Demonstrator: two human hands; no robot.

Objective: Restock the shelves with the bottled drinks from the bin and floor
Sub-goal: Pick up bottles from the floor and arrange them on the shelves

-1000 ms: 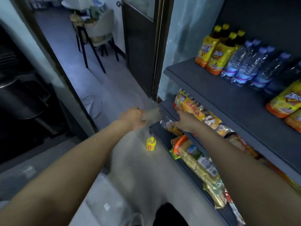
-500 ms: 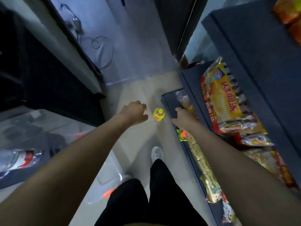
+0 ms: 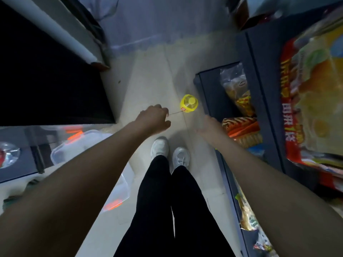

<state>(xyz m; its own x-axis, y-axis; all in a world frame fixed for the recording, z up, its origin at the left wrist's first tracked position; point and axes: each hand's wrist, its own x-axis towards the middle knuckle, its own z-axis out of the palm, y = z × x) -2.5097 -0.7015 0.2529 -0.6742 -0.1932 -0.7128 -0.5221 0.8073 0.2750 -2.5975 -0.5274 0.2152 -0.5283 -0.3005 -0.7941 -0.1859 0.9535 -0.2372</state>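
Note:
A yellow-capped bottled drink [image 3: 189, 103] stands upright on the pale floor, seen from above, just left of the dark lower shelf [image 3: 207, 89]. My left hand [image 3: 154, 118] hangs a little left of and below the bottle, fingers curled in, holding nothing. My right hand [image 3: 208, 126] is lower right of the bottle, beside the shelf edge, fingers loosely bent and empty. A clear plastic bin [image 3: 89, 145] with orange clips sits on the floor at the left, partly hidden by my left arm.
Snack packets [image 3: 239, 95] fill the lower shelf and a big red-and-yellow bag [image 3: 311, 101] lies on the shelf above at right. A dark cabinet [image 3: 46, 86] stands at left. My white shoes [image 3: 169, 151] are below the hands. A clear bottle [image 3: 8, 154] lies far left.
The view has tilted from the shelves down to the floor. Both hands have dropped toward the yellow bottle, which now lies between and just above them.

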